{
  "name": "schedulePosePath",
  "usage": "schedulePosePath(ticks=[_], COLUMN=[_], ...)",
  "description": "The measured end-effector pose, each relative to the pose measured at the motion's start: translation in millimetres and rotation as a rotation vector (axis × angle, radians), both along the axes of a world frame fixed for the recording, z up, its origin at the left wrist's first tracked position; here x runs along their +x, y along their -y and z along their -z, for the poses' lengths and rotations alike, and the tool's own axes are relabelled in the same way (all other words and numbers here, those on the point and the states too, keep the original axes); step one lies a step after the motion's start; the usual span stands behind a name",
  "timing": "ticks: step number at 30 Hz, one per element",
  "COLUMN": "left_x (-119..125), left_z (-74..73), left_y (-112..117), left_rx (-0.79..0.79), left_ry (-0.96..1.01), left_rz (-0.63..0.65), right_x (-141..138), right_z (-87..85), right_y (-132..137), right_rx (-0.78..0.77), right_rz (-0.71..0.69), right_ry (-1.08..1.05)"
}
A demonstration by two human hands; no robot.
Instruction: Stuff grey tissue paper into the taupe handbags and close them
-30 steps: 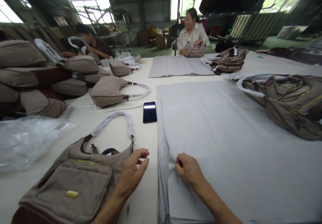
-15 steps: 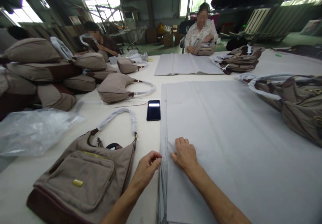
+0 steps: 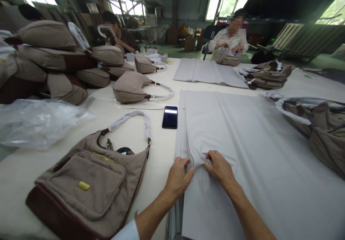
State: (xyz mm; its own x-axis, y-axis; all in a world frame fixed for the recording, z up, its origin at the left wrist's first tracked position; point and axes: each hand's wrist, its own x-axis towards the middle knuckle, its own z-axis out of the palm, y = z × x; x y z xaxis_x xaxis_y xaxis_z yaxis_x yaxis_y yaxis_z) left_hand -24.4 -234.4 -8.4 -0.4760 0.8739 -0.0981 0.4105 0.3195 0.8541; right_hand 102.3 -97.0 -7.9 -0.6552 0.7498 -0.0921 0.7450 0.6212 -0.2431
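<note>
Two hands work one raised fold (image 3: 188, 150) along the left edge of a pale grey sheet (image 3: 242, 143), which lies flat on the white surface (image 3: 159, 150). The left hand (image 3: 178, 179) and right hand (image 3: 219, 168) sit close together, their fingers (image 3: 210, 156) closed on the sheet at the fold. Pinching this close likely keeps the pull even. Just left lies a taupe canvas shoulder bag (image 3: 86, 179); a smartphone (image 3: 169, 117) rests beyond.

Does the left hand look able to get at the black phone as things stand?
Probably yes. The left hand holds a fold of the grey sheet, but the phone lies straight ahead of it with nothing between; the taupe bag sits off to one side.
</note>
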Motion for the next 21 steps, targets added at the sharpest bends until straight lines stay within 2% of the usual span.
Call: schedulePosePath(ticks=[5,15,21], left_x=[8,20,21], left_z=[2.3,7.0,3.5], left_y=[-13,-2,-18], left_rx=[0.013,-0.018,0.000], left_ry=[-0.158,-0.412,-0.631], left_rz=[-0.024,-0.052,0.007], right_x=[1,3,5], right_z=[1.7,5.2,-0.2], right_y=[0,-2,-5], right_rx=[0.009,-0.034,-0.113], right_rz=[0.003,0.028,0.058], right_ry=[-0.028,-0.071,-0.144])
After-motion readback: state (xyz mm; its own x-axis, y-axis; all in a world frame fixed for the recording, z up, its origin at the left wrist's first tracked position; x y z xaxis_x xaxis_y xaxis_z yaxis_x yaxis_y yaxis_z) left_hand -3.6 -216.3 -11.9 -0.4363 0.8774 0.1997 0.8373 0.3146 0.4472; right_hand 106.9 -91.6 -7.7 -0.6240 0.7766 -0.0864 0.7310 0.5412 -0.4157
